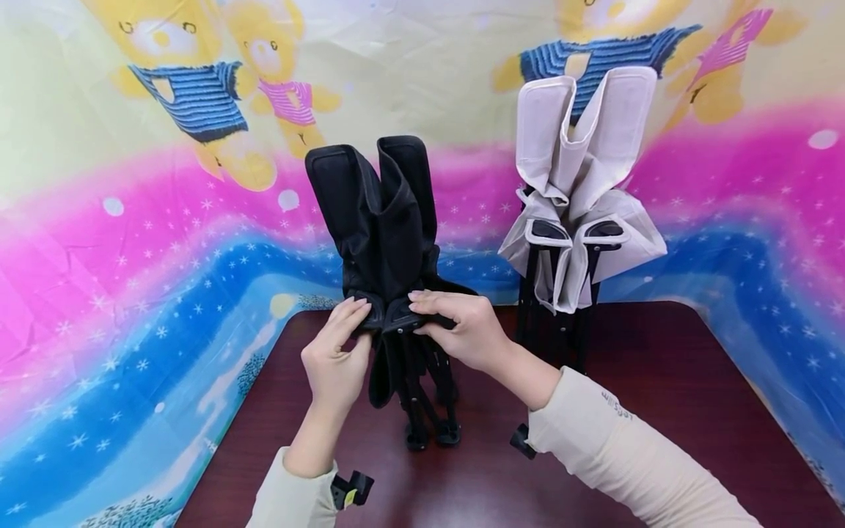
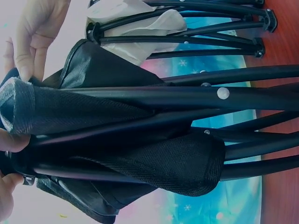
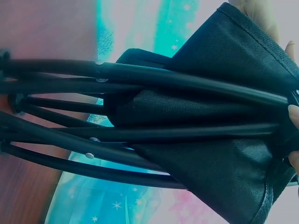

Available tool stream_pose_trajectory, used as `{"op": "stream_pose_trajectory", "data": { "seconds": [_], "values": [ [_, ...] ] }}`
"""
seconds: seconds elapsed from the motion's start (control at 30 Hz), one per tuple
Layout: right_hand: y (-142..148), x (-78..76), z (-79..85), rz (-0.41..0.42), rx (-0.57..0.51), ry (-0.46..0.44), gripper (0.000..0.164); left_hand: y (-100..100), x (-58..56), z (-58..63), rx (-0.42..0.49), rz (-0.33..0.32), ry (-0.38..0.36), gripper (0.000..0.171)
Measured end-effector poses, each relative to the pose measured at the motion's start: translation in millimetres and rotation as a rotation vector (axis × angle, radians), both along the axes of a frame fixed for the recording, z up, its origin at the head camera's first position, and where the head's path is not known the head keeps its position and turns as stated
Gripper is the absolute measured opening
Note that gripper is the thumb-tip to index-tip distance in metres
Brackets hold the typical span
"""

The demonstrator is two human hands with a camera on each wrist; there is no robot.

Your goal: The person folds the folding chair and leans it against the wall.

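A small black folding chair, folded together, stands upright on its legs, its fabric bunched between the frame tubes. My left hand pinches the left front corner of its seat between thumb and fingers. At the right front corner my right hand grips the fabric in the same way. Seen from the left wrist, the black tubes cross at riveted joints below the hands. Close up in the right wrist view, folds of black cloth hang around the tubes, and fingertips show at the edge.
A white folding chair with black legs, also folded, stands to the right near the back of the dark red table. Behind the table hangs a colourful cloth printed with bears and snowflakes.
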State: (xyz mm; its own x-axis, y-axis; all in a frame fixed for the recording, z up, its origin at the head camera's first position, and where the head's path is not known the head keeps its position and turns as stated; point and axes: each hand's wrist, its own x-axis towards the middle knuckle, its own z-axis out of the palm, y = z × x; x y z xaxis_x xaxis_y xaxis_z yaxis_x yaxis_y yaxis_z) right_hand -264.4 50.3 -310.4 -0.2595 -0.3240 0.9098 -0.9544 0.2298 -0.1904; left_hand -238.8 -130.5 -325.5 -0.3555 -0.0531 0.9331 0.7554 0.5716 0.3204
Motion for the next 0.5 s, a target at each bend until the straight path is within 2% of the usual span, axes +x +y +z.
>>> {"op": "stream_pose_trajectory", "data": {
  "seconds": [0.27, 0.5],
  "values": [
    [0.8, 1.6, 0.1, -0.012, 0.003, -0.013, 0.031, 0.4, -1.3, -0.8, 0.013, -0.032, -0.024, 0.025],
    [0.0, 2.3, -2.5, 0.009, -0.023, -0.039, 0.033, -3.4, -1.0, -3.0, -0.051, 0.036, -0.008, 0.026]
  ]
}}
